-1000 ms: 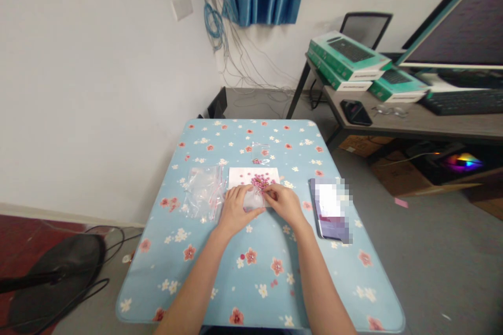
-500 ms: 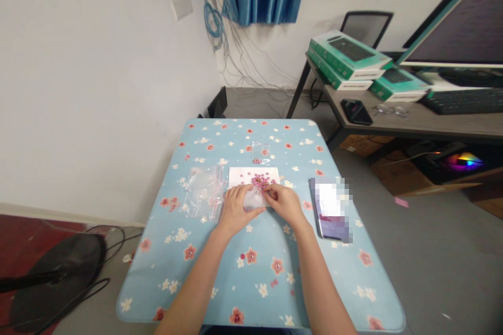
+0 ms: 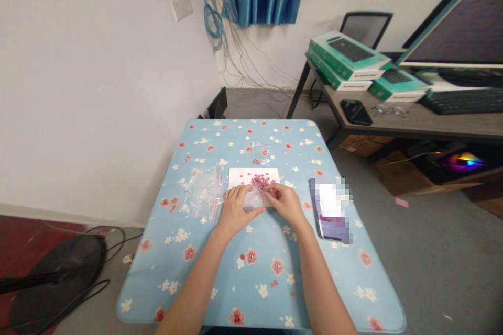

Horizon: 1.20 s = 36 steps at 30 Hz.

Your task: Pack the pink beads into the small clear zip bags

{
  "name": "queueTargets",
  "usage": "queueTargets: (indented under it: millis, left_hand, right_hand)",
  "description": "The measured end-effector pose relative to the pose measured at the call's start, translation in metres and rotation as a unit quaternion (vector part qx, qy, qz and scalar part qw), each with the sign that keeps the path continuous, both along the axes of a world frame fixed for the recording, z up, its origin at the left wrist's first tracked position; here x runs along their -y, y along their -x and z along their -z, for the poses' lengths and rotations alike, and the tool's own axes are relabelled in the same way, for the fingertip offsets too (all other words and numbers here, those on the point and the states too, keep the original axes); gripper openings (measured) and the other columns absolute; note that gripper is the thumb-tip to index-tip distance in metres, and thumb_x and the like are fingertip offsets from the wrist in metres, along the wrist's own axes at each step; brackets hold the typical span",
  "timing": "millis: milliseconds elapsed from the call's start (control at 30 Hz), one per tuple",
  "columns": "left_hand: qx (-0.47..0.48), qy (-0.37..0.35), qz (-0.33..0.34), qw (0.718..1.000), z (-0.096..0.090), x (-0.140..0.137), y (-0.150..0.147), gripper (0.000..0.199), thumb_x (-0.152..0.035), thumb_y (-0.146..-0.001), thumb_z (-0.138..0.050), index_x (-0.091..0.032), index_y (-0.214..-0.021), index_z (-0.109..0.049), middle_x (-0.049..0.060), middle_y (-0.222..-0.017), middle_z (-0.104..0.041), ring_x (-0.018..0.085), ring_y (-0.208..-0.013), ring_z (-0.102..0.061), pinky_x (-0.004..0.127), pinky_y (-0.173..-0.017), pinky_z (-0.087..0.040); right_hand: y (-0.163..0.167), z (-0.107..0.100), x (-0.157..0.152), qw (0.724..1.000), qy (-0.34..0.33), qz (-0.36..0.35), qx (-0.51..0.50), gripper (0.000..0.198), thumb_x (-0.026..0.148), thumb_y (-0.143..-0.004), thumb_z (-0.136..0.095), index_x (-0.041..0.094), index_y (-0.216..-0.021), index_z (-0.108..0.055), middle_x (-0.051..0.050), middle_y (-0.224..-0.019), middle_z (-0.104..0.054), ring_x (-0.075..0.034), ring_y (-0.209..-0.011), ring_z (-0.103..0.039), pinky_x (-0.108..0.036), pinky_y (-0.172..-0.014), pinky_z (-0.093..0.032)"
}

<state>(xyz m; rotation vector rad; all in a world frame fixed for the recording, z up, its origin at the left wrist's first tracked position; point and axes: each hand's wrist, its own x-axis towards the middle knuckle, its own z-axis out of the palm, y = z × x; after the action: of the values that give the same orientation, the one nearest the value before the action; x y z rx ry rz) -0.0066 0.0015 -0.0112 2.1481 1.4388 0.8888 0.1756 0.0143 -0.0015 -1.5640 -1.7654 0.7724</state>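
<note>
A heap of small pink beads [image 3: 260, 181] lies on a white sheet [image 3: 236, 174], with a few loose ones around it. Below the heap, a clear filmy patch [image 3: 253, 200], apparently a small plastic bag, lies between my hands. My left hand [image 3: 236, 207] rests over the sheet's left side, its fingers stretched out and the thumb apart along the near edge. At the heap's near right side, my right hand [image 3: 286, 203] has thumb and fingertips pinched together among the beads. What the pinch holds is too small to make out.
Clear plastic bags [image 3: 204, 188] lie left of the sheet, and a small bag with pink beads [image 3: 257, 160] lies beyond it. To the right is a phone [image 3: 330, 209]. All rest on a flowered blue tablecloth [image 3: 220, 293]. A desk [image 3: 377, 125] stands farther right.
My right fingertips have shifted very slightly at the edge of the beads. Otherwise, hands and objects look the same.
</note>
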Motion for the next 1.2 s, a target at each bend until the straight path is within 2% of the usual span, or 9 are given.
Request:
queueTargets:
  millis: [100,200,400,567,700,833,967,1200]
  left_hand:
    - [0.004,0.002,0.0,1.0,0.0,0.0,0.0,0.058,-0.043,-0.069,-0.074,-0.023,-0.117,-0.047,0.006,-0.113,-0.059,0.025,-0.107,-0.053,0.041,-0.094,-0.038]
    - [0.008,0.003,0.001,1.0,0.0,0.0,0.0,0.059,-0.043,-0.068,-0.075,-0.023,-0.116,-0.047,0.006,-0.113,-0.059,0.025,-0.107,-0.053,0.04,-0.093,-0.038]
    - [0.009,0.004,0.003,1.0,0.0,0.0,0.0,0.06,-0.043,-0.068,-0.075,-0.024,-0.117,-0.046,0.006,-0.112,-0.059,0.026,-0.107,-0.053,0.041,-0.093,-0.037]
    - [0.009,0.005,0.001,1.0,0.002,-0.001,0.0,0.059,-0.044,-0.069,-0.074,-0.025,-0.117,-0.047,0.006,-0.112,-0.059,0.026,-0.107,-0.053,0.041,-0.093,-0.037]
    - [0.011,-0.001,0.0,1.0,0.004,-0.001,0.001,0.059,-0.044,-0.068,-0.074,-0.024,-0.117,-0.047,0.006,-0.112,-0.059,0.026,-0.107,-0.053,0.041,-0.093,-0.037]
    - [0.009,-0.001,0.0,1.0,0.004,-0.001,0.001,0.059,-0.044,-0.068,-0.074,-0.024,-0.117,-0.047,0.006,-0.113,-0.059,0.026,-0.107,-0.053,0.041,-0.094,-0.037]
    - [0.008,0.001,-0.002,1.0,0.003,0.0,0.001,0.06,-0.043,-0.068,-0.075,-0.024,-0.117,-0.047,0.006,-0.113,-0.059,0.026,-0.107,-0.053,0.041,-0.094,-0.038]
    - [0.007,-0.004,0.001,1.0,0.002,0.0,0.0,0.061,-0.043,-0.067,-0.075,-0.023,-0.117,-0.046,0.006,-0.112,-0.059,0.025,-0.107,-0.053,0.041,-0.093,-0.038]
  right_hand:
    - [0.0,-0.002,0.001,0.993,0.009,-0.001,-0.119,0.022,0.037,-0.08,-0.06,0.017,-0.082,-0.068,0.005,-0.051,-0.04,-0.01,-0.048,-0.036,-0.023,-0.05,-0.027]
    - [0.002,-0.007,0.002,0.982,0.014,-0.004,-0.187,0.022,0.038,-0.078,-0.063,0.017,-0.081,-0.068,0.006,-0.052,-0.036,-0.009,-0.048,-0.031,-0.023,-0.049,-0.027]
    - [0.005,-0.012,0.004,0.974,0.028,-0.029,-0.223,0.022,0.038,-0.077,-0.063,0.017,-0.081,-0.068,0.007,-0.052,-0.032,-0.008,-0.048,-0.028,-0.023,-0.048,-0.026]
    - [0.005,-0.009,0.004,0.974,0.032,-0.038,-0.219,0.022,0.037,-0.078,-0.064,0.016,-0.083,-0.069,0.006,-0.053,-0.036,-0.008,-0.049,-0.032,-0.023,-0.049,-0.027]
    - [0.001,-0.006,0.002,0.986,0.007,-0.016,-0.166,0.023,0.037,-0.079,-0.06,0.016,-0.084,-0.069,0.005,-0.054,-0.042,-0.01,-0.049,-0.036,-0.023,-0.049,-0.029]
    - [-0.002,-0.005,0.001,1.0,0.002,-0.007,-0.026,0.02,0.031,-0.08,-0.057,0.018,-0.088,-0.069,0.003,-0.055,-0.051,-0.012,-0.052,-0.045,-0.024,-0.053,-0.031]
    - [0.001,-0.002,0.002,0.996,-0.008,-0.012,0.087,0.021,0.028,-0.082,-0.054,0.02,-0.093,-0.07,0.0,-0.062,-0.059,-0.015,-0.059,-0.053,-0.024,-0.058,-0.033]
    - [0.007,-0.002,0.002,0.99,-0.012,-0.016,0.137,0.02,0.027,-0.084,-0.053,0.022,-0.095,-0.069,0.0,-0.071,-0.065,-0.015,-0.064,-0.056,-0.024,-0.058,-0.033]
